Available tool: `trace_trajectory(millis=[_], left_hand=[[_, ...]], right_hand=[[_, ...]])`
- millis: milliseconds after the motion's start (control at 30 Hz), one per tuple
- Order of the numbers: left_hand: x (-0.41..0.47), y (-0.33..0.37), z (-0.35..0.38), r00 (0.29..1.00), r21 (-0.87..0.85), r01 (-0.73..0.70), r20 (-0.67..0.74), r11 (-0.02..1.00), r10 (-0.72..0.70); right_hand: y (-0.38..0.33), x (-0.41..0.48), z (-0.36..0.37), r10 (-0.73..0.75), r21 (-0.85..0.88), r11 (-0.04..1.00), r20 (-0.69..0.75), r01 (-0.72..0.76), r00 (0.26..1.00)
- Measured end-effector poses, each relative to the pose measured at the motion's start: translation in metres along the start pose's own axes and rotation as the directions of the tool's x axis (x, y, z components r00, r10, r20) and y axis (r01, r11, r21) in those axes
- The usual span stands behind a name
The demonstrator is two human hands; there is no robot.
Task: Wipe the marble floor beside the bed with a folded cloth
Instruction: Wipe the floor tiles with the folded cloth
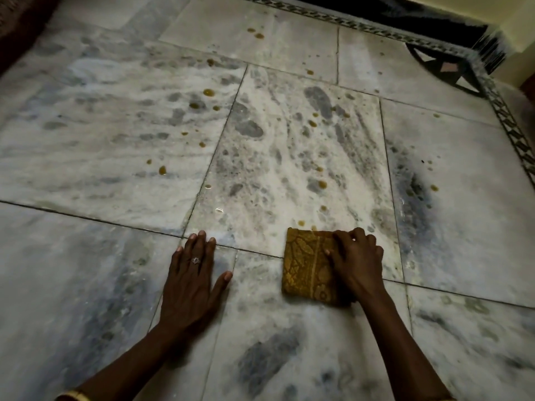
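Note:
A folded mustard-yellow patterned cloth (307,266) lies flat on the grey-white marble floor (115,140). My right hand (357,259) presses down on the cloth's right half, fingers bent over its top edge. My left hand (194,274), with a ring on one finger, rests flat on the bare floor to the left of the cloth, fingers spread, holding nothing. Several brownish-yellow droplets (208,92) dot the tiles ahead, and two small ones (301,223) sit just beyond the cloth's far edge.
A dark patterned border strip (509,125) runs along the right and far side of the floor, with a dark triangular inlay (445,68) at the corner. A dark reddish edge (17,27) shows at the top left. A pale wall (521,39) stands at the upper right.

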State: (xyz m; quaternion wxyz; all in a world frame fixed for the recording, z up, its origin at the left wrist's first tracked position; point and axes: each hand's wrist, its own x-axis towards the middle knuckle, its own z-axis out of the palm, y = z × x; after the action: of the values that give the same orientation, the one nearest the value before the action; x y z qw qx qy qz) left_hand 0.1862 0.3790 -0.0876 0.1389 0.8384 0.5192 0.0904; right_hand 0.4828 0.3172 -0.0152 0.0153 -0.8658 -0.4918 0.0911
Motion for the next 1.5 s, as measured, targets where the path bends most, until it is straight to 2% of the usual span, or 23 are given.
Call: trace_trajectory(millis=[167, 233, 300, 333, 400, 500, 567, 633, 667, 733, 800, 867, 967, 1133, 1233, 1300, 1367, 1500], left_hand=[[0.0, 0.002, -0.001, 1.0, 0.003, -0.005, 0.007, 1.0, 0.005], [0.0, 0.002, -0.003, 1.0, 0.007, -0.005, 0.005, 1.0, 0.005], [0.0, 0.003, -0.004, 1.0, 0.011, -0.006, 0.007, 1.0, 0.006], [0.0, 0.003, -0.004, 1.0, 0.012, -0.005, 0.009, 1.0, 0.005], [0.0, 0.004, -0.003, 1.0, 0.016, -0.002, 0.012, 1.0, 0.002], [-0.001, 0.004, -0.004, 1.0, 0.019, -0.002, 0.01, 1.0, 0.002], [-0.001, 0.004, -0.005, 1.0, 0.026, 0.0, 0.006, 1.0, -0.001], [0.0, 0.005, -0.005, 1.0, 0.04, 0.005, 0.019, 0.999, -0.005], [0.0, 0.005, -0.006, 1.0, 0.042, 0.004, 0.024, 0.999, -0.005], [0.0, 0.007, -0.008, 1.0, 0.056, 0.0, 0.029, 0.998, -0.002], [-0.001, 0.009, -0.009, 0.999, 0.068, 0.022, 0.04, 0.997, -0.024], [0.001, 0.011, -0.011, 0.998, 0.079, 0.034, 0.052, 0.996, -0.039], [0.002, 0.012, -0.01, 0.996, 0.087, 0.041, 0.071, 0.995, -0.047], [0.005, 0.009, -0.009, 0.995, 0.115, 0.061, 0.072, 0.991, -0.07], [0.016, 0.01, -0.011, 0.995, 0.129, 0.073, 0.055, 0.989, -0.081], [0.034, 0.013, -0.014, 0.992, 0.068, 0.121, 0.024, 0.99, -0.123], [0.057, 0.013, -0.013, 0.995, 0.022, 0.103, 0.006, 0.994, -0.103], [0.08, 0.004, -0.005, 1.0, 0.06, 0.001, 0.027, 0.998, -0.002]], right_hand=[[0.007, 0.003, -0.014, -0.041, 0.017, 0.999, -0.034, 0.041, 0.999], [0.006, 0.0, -0.022, -0.054, 0.162, 0.985, 0.0, 0.054, 0.999], [0.006, 0.003, -0.034, -0.051, 0.368, 0.93, 0.077, 0.019, 0.996], [0.005, 0.008, -0.038, -0.059, 0.411, 0.911, 0.079, 0.022, 0.995], [0.003, 0.02, -0.036, -0.085, 0.377, 0.924, 0.05, 0.06, 0.995], [0.003, 0.029, -0.021, -0.079, 0.21, 0.974, -0.014, 0.08, 0.997], [0.004, 0.024, -0.007, -0.016, 0.159, 0.986, -0.182, 0.045, 0.983], [-0.008, 0.007, 0.007, 0.055, 0.191, 0.981, -0.363, 0.016, 0.93], [-0.021, -0.004, 0.017, 0.094, 0.222, 0.975, -0.374, -0.01, 0.922], [-0.049, -0.02, 0.039, 0.172, 0.299, 0.95, -0.247, -0.094, 0.954], [-0.067, -0.024, 0.055, 0.195, 0.276, 0.949, -0.139, -0.151, 0.971], [-0.072, -0.011, 0.061, 0.202, 0.203, 0.963, -0.109, -0.177, 0.973], [-0.076, 0.011, 0.059, 0.162, 0.163, 0.976, -0.123, -0.141, 0.979], [-0.087, 0.028, 0.058, -0.074, 0.091, 0.992, -0.116, 0.085, 0.991], [-0.069, 0.002, 0.062, -0.282, 0.054, 0.956, -0.114, 0.289, 0.953], [-0.047, -0.02, 0.065, -0.331, 0.063, 0.939, -0.114, 0.339, 0.937], [-0.024, -0.027, 0.065, -0.299, 0.055, 0.95, -0.115, 0.307, 0.947], [-0.004, 0.015, 0.054, -0.04, -0.002, 0.999, -0.137, 0.04, 0.99]])
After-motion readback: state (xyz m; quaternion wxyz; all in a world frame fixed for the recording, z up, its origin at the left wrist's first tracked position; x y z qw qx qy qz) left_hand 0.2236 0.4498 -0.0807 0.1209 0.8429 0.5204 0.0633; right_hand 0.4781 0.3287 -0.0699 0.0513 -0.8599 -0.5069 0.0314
